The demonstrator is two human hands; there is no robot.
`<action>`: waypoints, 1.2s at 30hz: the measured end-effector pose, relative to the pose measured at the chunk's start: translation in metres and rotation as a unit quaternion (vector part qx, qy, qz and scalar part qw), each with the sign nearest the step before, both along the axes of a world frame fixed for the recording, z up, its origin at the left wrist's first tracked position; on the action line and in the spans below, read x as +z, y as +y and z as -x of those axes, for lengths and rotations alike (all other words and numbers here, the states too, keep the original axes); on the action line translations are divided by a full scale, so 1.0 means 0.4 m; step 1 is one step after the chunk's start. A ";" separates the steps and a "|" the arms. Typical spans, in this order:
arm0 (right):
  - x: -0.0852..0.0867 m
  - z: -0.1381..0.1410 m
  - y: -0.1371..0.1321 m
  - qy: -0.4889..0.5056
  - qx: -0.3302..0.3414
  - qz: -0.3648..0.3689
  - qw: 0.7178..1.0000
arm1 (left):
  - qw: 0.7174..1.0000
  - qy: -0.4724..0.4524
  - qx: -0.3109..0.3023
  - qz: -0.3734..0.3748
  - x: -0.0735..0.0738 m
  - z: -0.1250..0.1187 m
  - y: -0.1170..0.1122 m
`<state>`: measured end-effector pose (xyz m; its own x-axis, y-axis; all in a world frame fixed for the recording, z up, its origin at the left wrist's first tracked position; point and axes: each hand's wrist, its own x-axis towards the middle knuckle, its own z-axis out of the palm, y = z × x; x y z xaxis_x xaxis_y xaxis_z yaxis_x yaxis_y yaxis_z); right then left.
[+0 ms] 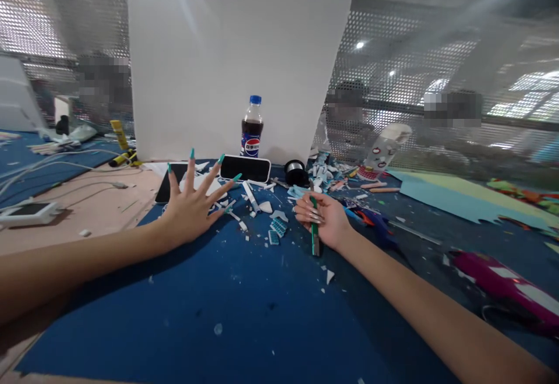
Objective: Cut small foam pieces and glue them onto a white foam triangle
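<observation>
My left hand (192, 203) is raised a little over the blue mat (244, 314), fingers spread wide, holding nothing. It hovers near white foam scraps (244, 203) and a black phone (168, 183). My right hand (323, 218) rests on the mat with its fingers curled round a green craft knife (314, 238), whose lower end points toward me. A small teal gridded foam piece (278, 226) lies between the two hands.
A big white foam board (227, 63) stands upright at the back, with a cola bottle (252, 127), a second phone (245, 168) and a wire spool (296, 172) before it. A magenta glue gun (502, 288) lies right. Paper sheets (458, 197) lie far right. Other people sit behind mesh.
</observation>
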<state>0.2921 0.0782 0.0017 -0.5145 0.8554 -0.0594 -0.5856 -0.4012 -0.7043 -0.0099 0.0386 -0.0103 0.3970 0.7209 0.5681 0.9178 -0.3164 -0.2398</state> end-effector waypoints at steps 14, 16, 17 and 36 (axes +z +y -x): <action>0.007 0.007 -0.007 0.018 -0.020 0.015 1.000 | 0.992 -0.039 0.039 0.112 -0.012 0.015 0.018; 0.007 0.007 -0.008 0.017 -0.020 0.013 1.000 | 0.995 -0.027 0.041 0.086 -0.008 0.007 0.009; 0.007 0.007 -0.008 0.017 -0.021 0.012 1.000 | 0.996 -0.025 0.040 0.072 -0.005 0.003 0.005; 0.007 0.010 -0.010 0.016 -0.029 0.009 0.999 | 0.992 0.063 -0.065 -0.086 0.003 -0.010 -0.034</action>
<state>0.2881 0.0741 0.0044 -0.4662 0.8827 -0.0597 -0.6304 -0.3788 -0.6775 -0.0059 0.0251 -0.0092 0.5568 0.5559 0.6172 0.8307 -0.3755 -0.4112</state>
